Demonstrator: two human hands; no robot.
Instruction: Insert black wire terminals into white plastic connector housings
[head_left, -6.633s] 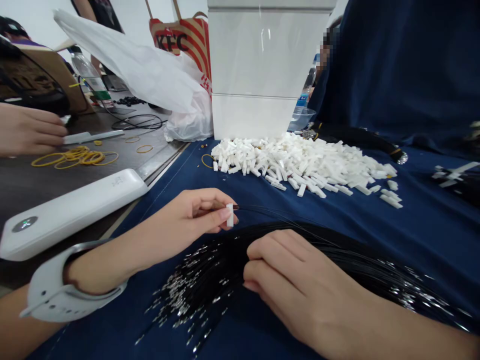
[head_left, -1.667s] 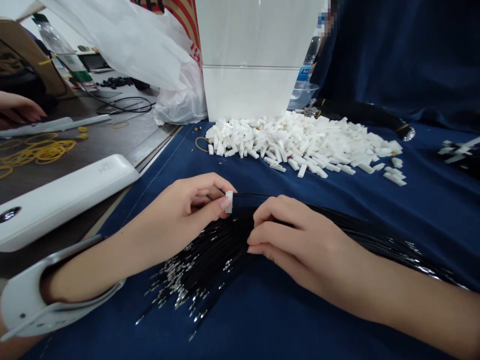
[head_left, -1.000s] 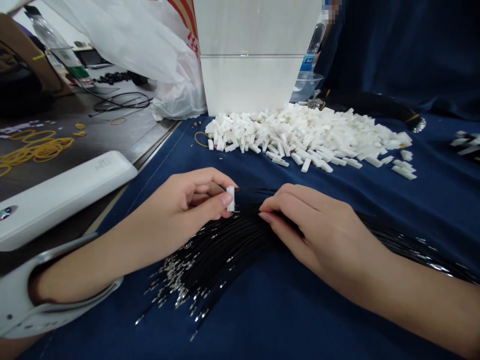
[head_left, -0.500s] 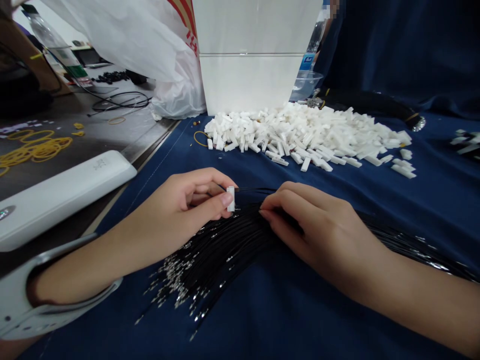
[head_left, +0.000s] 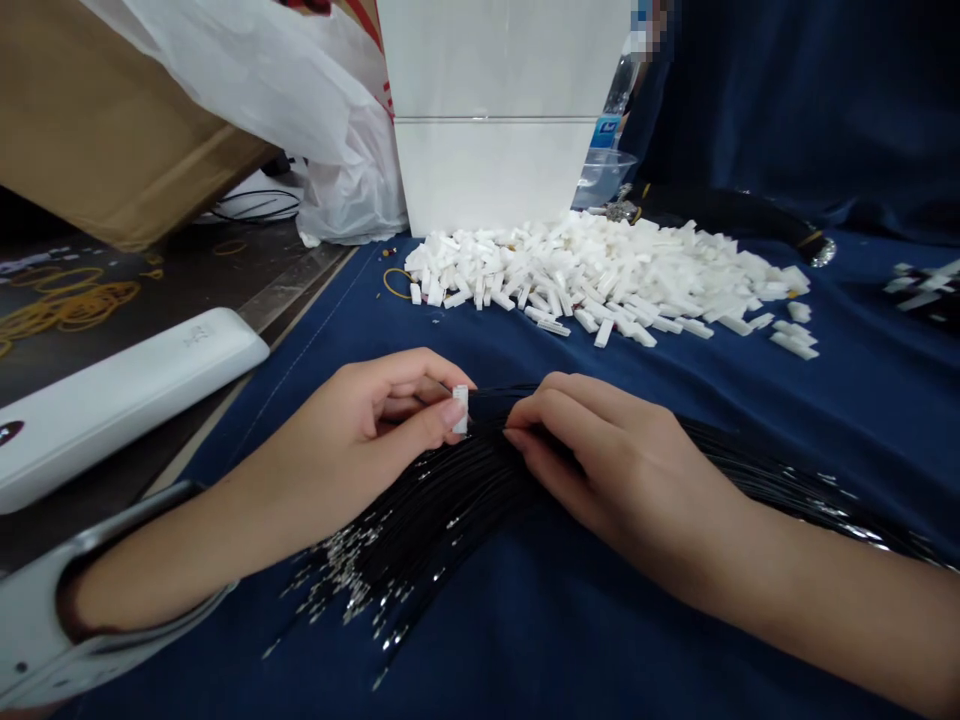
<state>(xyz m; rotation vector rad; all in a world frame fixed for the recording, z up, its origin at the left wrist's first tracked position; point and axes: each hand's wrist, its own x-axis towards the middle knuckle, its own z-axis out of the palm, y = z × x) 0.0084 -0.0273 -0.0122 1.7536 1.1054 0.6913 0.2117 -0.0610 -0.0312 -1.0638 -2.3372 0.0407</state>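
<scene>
Between the thumb and fingers of my left hand (head_left: 375,430) is a small white connector (head_left: 460,410), held upright. Black wires run from its right side toward my right hand (head_left: 600,450). The fingers of my right hand are pinched together over the bundle of black wires (head_left: 465,480); whatever lies between the fingertips is too small to make out. The bundle's silvery metal ends fan out at the lower left. Behind both hands lies a large pile of white connectors (head_left: 600,270) on the blue cloth (head_left: 540,630).
A white bin (head_left: 487,170) stands behind the pile, with a plastic bag (head_left: 349,180) at its left and a bottle (head_left: 611,110) at its right. On the left are a long white case (head_left: 142,390), yellow rubber bands (head_left: 82,305) and a tilted cardboard box (head_left: 112,120).
A cardboard box has come into view at the upper left, covering the bottle there. My right hand has shifted slightly left, closer to the connector. My left hand keeps its hold.
</scene>
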